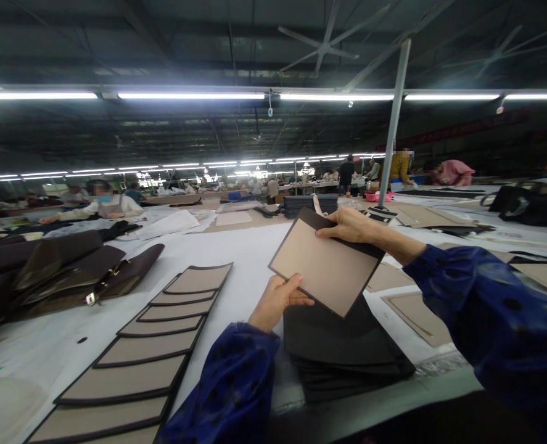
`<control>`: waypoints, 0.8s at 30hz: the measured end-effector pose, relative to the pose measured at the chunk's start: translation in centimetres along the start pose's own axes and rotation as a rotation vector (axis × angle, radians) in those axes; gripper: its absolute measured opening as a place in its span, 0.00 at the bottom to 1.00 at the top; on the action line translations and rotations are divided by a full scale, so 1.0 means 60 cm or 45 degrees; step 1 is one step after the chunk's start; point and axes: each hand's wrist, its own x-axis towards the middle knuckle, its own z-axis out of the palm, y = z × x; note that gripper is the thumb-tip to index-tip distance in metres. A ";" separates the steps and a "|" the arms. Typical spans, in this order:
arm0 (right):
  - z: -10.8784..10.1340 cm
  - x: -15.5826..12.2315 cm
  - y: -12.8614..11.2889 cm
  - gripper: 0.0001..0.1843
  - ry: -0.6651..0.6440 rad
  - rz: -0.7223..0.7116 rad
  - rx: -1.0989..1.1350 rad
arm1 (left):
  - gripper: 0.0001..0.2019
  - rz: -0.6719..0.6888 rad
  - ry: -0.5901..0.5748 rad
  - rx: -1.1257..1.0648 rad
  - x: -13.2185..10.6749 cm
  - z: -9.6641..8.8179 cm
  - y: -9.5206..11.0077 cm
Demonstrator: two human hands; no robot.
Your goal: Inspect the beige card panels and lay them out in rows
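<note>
Worktop lies nearest me, white, carrying a stack of dark panels and a fanned row of tan-lined panels. I hold 1 tan-faced panel tilted above the stack, my left hand and right hand apart, each pinching an edge. A loose pinch could drop it, scuffing its face.

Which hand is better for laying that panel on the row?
Left, I think: the left hand holds the dark-edged panel's lower edge, closer to the row of panels; the right hand is farther, at its top.
</note>
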 end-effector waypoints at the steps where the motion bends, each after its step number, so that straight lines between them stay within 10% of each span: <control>1: -0.001 -0.002 -0.004 0.16 0.011 -0.003 -0.029 | 0.16 0.003 0.010 0.007 0.001 0.000 -0.001; 9: 0.011 0.003 -0.013 0.16 0.017 0.091 -0.120 | 0.16 0.012 0.094 0.033 0.006 -0.004 -0.009; 15: 0.046 0.001 0.034 0.26 0.640 -0.131 0.328 | 0.08 0.077 0.371 -0.252 0.012 -0.014 0.006; 24: 0.116 -0.050 -0.005 0.24 -0.127 0.281 1.259 | 0.07 0.203 0.522 -0.378 0.012 -0.019 0.012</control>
